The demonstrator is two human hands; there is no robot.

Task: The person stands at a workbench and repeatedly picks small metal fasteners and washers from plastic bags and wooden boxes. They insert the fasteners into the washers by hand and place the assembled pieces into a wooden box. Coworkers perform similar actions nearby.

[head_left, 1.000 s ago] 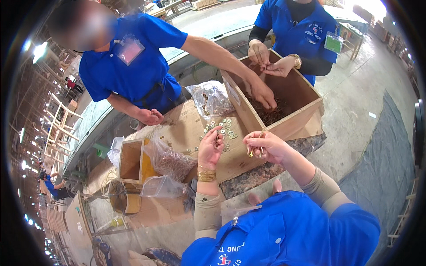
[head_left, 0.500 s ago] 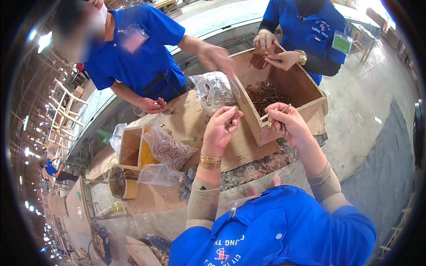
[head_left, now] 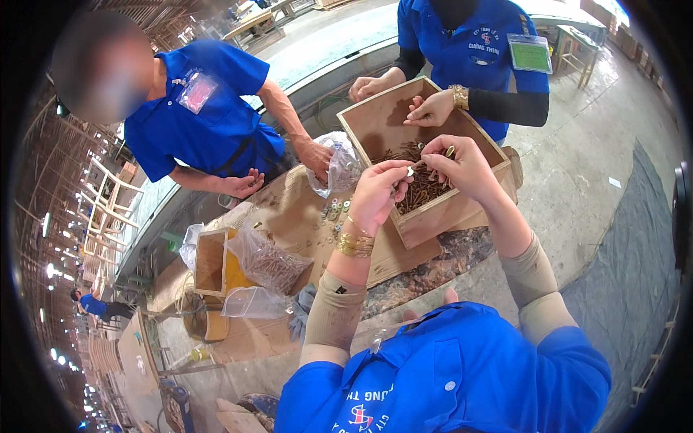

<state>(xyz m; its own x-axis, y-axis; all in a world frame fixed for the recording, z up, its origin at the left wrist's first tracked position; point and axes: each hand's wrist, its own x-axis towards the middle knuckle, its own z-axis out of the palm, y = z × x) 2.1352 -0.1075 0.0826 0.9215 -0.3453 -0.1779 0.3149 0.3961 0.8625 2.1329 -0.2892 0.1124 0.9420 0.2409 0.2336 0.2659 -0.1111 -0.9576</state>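
My left hand is closed, pinching a small silvery washer at its fingertips. Close beside it, my right hand is closed on brass-coloured bolts; one end points at the washer, though I cannot tell whether they touch. Both hands are above the near side of a wooden box that holds a heap of long brownish bolts. Loose washers and nuts lie on the tabletop left of my left hand.
A co-worker's hand reaches into a clear plastic bag. Another co-worker's hand is over the box's far side. Left on the table are a bag of screws, a small wooden box and a grey glove.
My hands have come together, bringing the washer and bolts close. The left co-worker's hand has moved from beside the box into the plastic bag. The far co-worker's hands have separated.
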